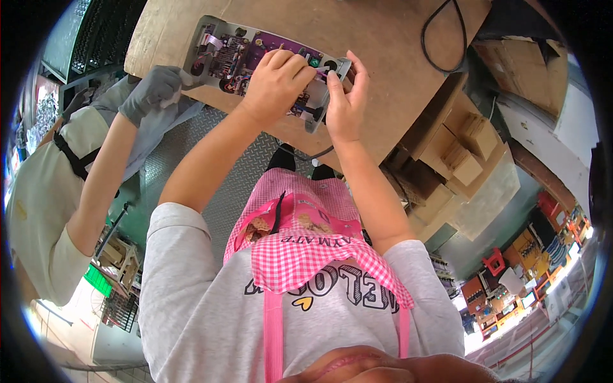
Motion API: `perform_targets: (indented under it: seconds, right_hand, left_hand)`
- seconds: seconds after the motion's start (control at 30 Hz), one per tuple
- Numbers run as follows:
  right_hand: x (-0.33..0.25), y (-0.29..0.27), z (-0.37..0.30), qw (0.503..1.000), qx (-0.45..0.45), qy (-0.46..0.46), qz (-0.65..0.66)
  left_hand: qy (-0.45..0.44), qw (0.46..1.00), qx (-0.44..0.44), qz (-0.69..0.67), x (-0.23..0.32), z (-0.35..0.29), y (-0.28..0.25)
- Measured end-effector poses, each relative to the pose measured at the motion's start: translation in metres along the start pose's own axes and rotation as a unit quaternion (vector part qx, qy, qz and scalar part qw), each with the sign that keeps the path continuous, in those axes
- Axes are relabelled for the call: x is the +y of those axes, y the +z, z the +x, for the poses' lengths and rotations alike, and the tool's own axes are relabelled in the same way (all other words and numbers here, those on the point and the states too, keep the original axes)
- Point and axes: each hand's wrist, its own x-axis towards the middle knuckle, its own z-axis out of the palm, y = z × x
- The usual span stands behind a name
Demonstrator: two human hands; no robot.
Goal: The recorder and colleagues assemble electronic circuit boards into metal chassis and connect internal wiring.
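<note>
A long open metal chassis [197,54] with purple circuit boards [273,43], wires and small components lies at an angle on the wooden table. My left hand [278,85] reaches over its middle. Those fingers are bent together near the right end of the boards, and what they pinch is hidden beneath them. My right hand [347,102] grips the chassis's right end panel, thumb on the inner side and fingers round the outside. Thin purplish wires [321,75] run between my two hands.
At the left, a co-worker's grey-gloved hand [153,94] holds translucent plastic near the chassis's left end. A black cable [442,38] loops on the wooden table [377,32]. Cardboard boxes [461,143] stand beyond the table's right edge. Below is a patterned metal floor [211,137].
</note>
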Motion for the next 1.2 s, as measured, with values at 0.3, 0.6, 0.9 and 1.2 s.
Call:
perform_targets:
  seconds: [0.3,0.6,0.9,1.2]
  right_hand:
    - [-0.002,0.001,0.001,1.0,0.005,0.001,0.009]
    - [-0.001,0.004,0.001,1.0,0.012,0.0,-0.004]
    - [0.0,0.003,0.002,0.998,0.009,0.042,0.053]
    - [-0.009,0.002,0.002,0.995,0.034,0.038,0.082]
  left_hand:
    - [-0.002,0.999,0.041,-0.026,-0.002,0.0,0.003]
    - [0.008,0.998,0.048,-0.041,0.007,0.004,0.003]
    - [0.023,0.998,0.049,-0.026,-0.002,-0.001,0.006]
    - [0.008,0.998,0.052,-0.019,-0.002,-0.002,0.008]
